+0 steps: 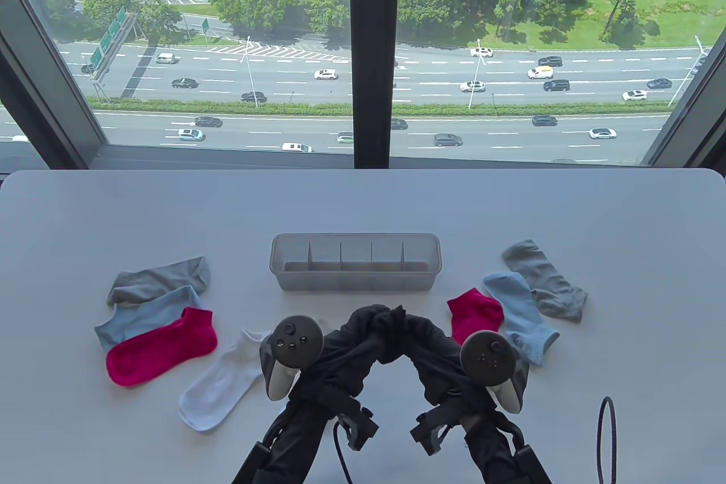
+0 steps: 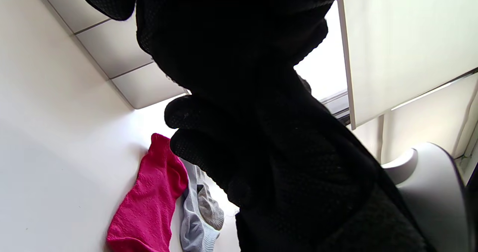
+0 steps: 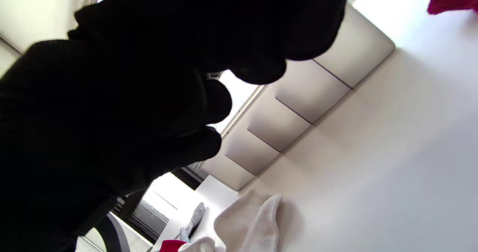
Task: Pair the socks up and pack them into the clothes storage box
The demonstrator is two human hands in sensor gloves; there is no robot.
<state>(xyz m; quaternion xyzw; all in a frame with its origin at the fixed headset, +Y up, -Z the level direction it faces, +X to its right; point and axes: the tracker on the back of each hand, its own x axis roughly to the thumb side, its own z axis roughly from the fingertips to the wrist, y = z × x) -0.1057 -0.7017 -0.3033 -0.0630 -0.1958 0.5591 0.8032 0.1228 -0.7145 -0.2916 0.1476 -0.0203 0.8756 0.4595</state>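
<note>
A clear storage box (image 1: 356,281) with several empty compartments stands mid-table. Left of it lie a grey sock (image 1: 161,280), a light blue sock (image 1: 148,314), a pink sock (image 1: 161,349) and a white sock (image 1: 218,387). On the right lie a second pink sock (image 1: 475,315), a light blue sock (image 1: 522,315) and a grey sock (image 1: 544,278). My left hand (image 1: 368,331) and right hand (image 1: 417,331) meet just in front of the box, fingers curled and touching each other. Nothing shows in either hand. The wrist views show dark curled fingers (image 2: 209,147) (image 3: 201,140) above the table.
A dark cable loop (image 1: 607,438) lies at the near right of the white table (image 1: 113,211). The window frame (image 1: 371,53) rises behind the table's far edge. Bare tabletop stretches behind the box and at both far sides.
</note>
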